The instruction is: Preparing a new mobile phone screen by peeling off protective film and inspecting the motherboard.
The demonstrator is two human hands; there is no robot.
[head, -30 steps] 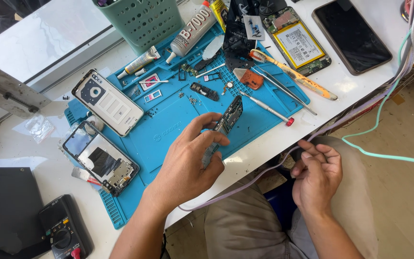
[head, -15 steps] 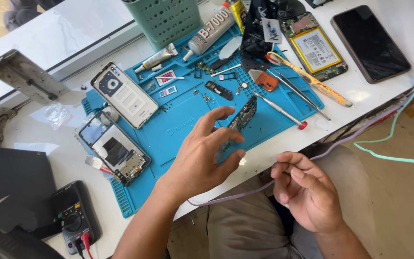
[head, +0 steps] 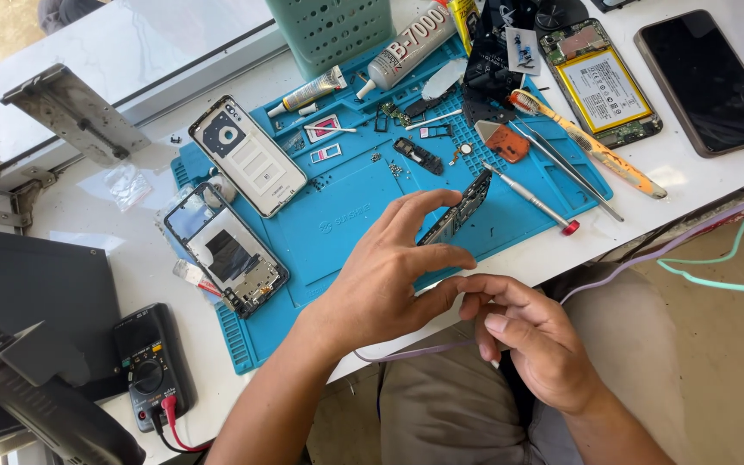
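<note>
Head view. The blue mat (head: 346,224) lies on the white tabletop (head: 699,172), its near edge running along the tabletop's front edge; bare mat is open around the centre, at 9 o'clock of the left hand (head: 385,288). Clutter crowds the mat's far side at 12 o'clock: glue tube (head: 406,43), green basket (head: 329,30), tweezers (head: 566,168), screwdriver (head: 531,200). Two opened phones (head: 247,164) (head: 226,250) lie at 10 o'clock, a multimeter (head: 152,362) at 8 o'clock, a dark phone (head: 706,82) at 2 o'clock.

The circuit board (head: 458,209) is a narrow dark strip, tilted on edge above the mat near its front edge. The left hand reaches in from 7 o'clock, its thumb and forefinger closed on the board's lower end, other fingers (head: 415,207) arched.

The right hand (head: 527,340) hangs below the tabletop edge, over the lap, fingers curled and pinching a lilac cable (head: 647,258) that trails to 2 o'clock; its fingertips nearly meet the left thumb.
</note>
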